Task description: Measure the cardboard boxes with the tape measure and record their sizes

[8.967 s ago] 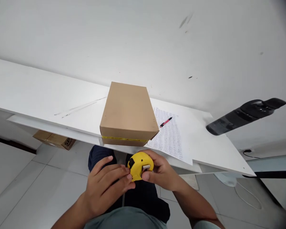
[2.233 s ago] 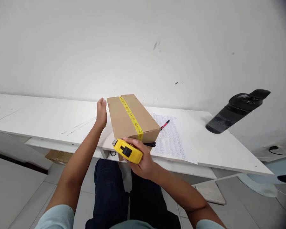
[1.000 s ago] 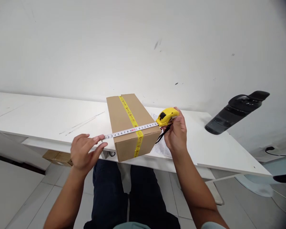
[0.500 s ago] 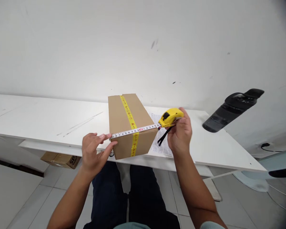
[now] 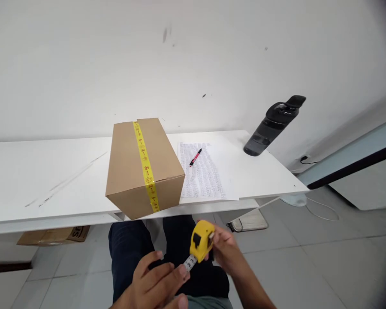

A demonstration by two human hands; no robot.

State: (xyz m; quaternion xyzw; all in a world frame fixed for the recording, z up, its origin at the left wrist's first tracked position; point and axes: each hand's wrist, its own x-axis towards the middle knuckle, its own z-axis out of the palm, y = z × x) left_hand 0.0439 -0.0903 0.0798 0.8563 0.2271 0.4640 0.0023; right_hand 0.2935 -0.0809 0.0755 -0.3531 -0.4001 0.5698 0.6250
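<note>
A yellow tape measure is held in my right hand, above my lap and in front of the table edge. A short length of its white blade sticks out toward the lower left. The fingertips of my left hand are closed on the blade's end; its other fingers are partly spread. A taped cardboard box stands on the white table, with neither hand touching it. Yellow printed tape runs over the box's top and down its near side.
Right of the box lies a sheet of handwritten paper with a red and black pen on it. A dark bottle stands farther right on the white table. Another cardboard box sits below at the left.
The blade was stretched across the box's near top edge; now it is mostly drawn in. Both hands have come off the box, down toward my lap. The view has shifted right, uncovering the pen.
</note>
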